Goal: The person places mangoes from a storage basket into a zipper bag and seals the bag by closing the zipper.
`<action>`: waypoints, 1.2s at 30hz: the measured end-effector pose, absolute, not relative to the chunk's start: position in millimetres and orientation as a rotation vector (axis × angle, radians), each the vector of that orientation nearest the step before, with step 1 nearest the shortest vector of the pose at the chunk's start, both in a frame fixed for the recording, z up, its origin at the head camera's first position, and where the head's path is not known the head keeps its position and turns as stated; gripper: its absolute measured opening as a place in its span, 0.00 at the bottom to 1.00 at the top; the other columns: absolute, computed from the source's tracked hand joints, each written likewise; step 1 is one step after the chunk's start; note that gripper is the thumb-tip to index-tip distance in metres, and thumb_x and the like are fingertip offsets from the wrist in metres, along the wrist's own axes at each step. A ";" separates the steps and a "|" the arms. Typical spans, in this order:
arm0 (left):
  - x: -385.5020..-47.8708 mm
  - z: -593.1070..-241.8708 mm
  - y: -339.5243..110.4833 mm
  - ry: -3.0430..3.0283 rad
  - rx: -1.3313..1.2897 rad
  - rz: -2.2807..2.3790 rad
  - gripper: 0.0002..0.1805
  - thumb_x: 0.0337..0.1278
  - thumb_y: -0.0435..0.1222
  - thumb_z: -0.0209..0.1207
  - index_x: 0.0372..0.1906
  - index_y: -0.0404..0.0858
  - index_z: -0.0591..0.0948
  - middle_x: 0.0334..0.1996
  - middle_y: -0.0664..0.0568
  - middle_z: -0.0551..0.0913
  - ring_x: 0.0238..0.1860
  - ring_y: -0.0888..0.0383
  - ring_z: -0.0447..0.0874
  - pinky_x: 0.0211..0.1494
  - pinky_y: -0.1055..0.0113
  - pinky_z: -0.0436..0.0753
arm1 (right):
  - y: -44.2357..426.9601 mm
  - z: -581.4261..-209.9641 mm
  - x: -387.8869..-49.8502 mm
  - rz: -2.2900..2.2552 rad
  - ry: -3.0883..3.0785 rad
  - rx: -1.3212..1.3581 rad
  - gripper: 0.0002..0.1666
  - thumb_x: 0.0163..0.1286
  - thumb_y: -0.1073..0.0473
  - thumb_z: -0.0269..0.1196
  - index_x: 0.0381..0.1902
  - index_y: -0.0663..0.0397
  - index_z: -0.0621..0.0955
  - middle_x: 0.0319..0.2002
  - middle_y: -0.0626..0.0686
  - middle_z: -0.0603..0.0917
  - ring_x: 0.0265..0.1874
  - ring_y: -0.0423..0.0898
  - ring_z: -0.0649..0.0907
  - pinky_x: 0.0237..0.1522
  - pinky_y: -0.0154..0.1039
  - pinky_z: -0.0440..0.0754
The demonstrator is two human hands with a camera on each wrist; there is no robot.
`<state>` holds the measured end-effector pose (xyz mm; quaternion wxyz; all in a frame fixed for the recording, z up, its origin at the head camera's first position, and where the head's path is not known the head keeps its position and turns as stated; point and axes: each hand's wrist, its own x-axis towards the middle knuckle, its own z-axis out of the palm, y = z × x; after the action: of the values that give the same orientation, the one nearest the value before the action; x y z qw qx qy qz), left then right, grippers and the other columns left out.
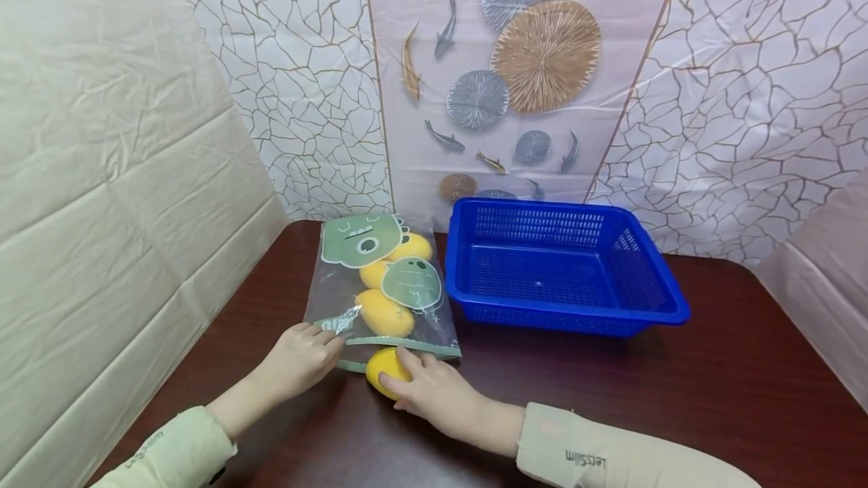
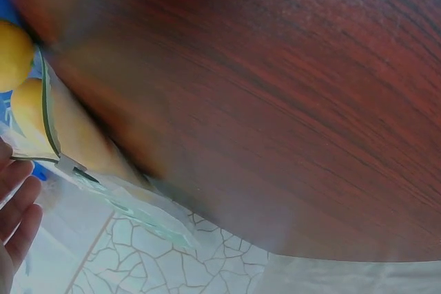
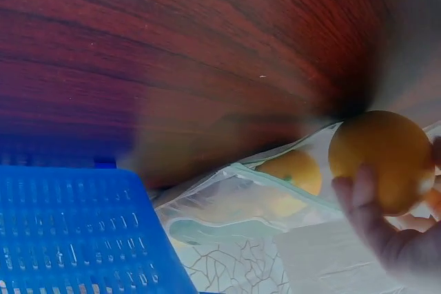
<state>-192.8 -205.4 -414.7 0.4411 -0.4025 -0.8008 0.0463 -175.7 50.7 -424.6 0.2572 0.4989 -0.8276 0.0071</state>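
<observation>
A clear zip bag (image 1: 332, 285) with green cartoon prints lies flat on the table, its mouth toward me. Several yellow lemons (image 1: 384, 313) show through its plastic. At the left corner of the mouth, my left hand (image 1: 305, 352) pinches the bag's edge; the left wrist view shows its fingers (image 2: 21, 215) beside the raised rim. My right hand (image 1: 444, 395) grips another lemon (image 1: 385, 369) right at the mouth, thumb and fingers around it. In the right wrist view that lemon (image 3: 379, 156) sits in front of the bag's opening, with one more lemon (image 3: 296, 170) behind the plastic.
A blue perforated plastic basket (image 1: 563, 307) stands to the right of the bag, near the back of the dark wood table (image 1: 732, 390). Patterned sheeting (image 1: 319, 81) hangs behind, and a pale fabric wall (image 1: 122, 194) rises on the left.
</observation>
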 end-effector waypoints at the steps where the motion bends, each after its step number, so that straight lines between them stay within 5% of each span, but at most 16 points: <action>1: -192.8 -414.5 -205.4 -1.987 -0.999 0.116 0.20 0.62 0.33 0.37 0.14 0.41 0.68 0.11 0.55 0.72 0.13 0.59 0.68 0.17 0.70 0.61 | 49.7 -424.4 -174.9 0.001 -2.232 1.351 0.26 0.55 0.42 0.67 0.52 0.38 0.77 0.50 0.56 0.77 0.30 0.48 0.82 0.25 0.35 0.81; 7: -193.4 -413.5 -205.2 -1.987 -0.999 0.127 0.21 0.62 0.33 0.36 0.14 0.41 0.68 0.11 0.54 0.71 0.12 0.59 0.67 0.17 0.70 0.61 | 43.4 -422.6 -168.9 -0.143 -2.243 1.336 0.29 0.53 0.40 0.68 0.53 0.39 0.77 0.48 0.53 0.75 0.30 0.45 0.81 0.21 0.31 0.79; 15: -194.4 -413.2 -205.3 -1.989 -0.990 0.113 0.20 0.60 0.32 0.37 0.13 0.41 0.67 0.10 0.55 0.69 0.11 0.59 0.65 0.17 0.71 0.59 | 39.5 -423.1 -169.5 -0.100 -2.245 1.341 0.32 0.46 0.55 0.71 0.53 0.43 0.77 0.47 0.54 0.74 0.32 0.46 0.79 0.19 0.30 0.77; 24: -193.6 -411.1 -205.0 -1.998 -0.997 0.117 0.22 0.63 0.34 0.36 0.14 0.41 0.70 0.11 0.55 0.73 0.12 0.60 0.67 0.16 0.71 0.61 | 37.9 -417.6 -166.9 -0.018 -2.195 1.341 0.34 0.46 0.53 0.70 0.55 0.46 0.77 0.47 0.55 0.75 0.34 0.47 0.79 0.23 0.31 0.80; 36: -193.5 -407.5 -204.4 -2.010 -0.969 0.085 0.21 0.62 0.33 0.36 0.14 0.41 0.69 0.12 0.55 0.73 0.12 0.59 0.68 0.16 0.70 0.61 | 33.0 -430.0 -176.6 -0.106 -2.081 1.269 0.29 0.44 0.52 0.70 0.48 0.47 0.79 0.36 0.52 0.74 0.22 0.43 0.75 0.14 0.30 0.74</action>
<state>-193.5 -204.4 -407.5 0.4387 -0.3897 -0.8090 0.0340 -176.6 33.0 -430.0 0.3437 0.4884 -0.8010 -0.0408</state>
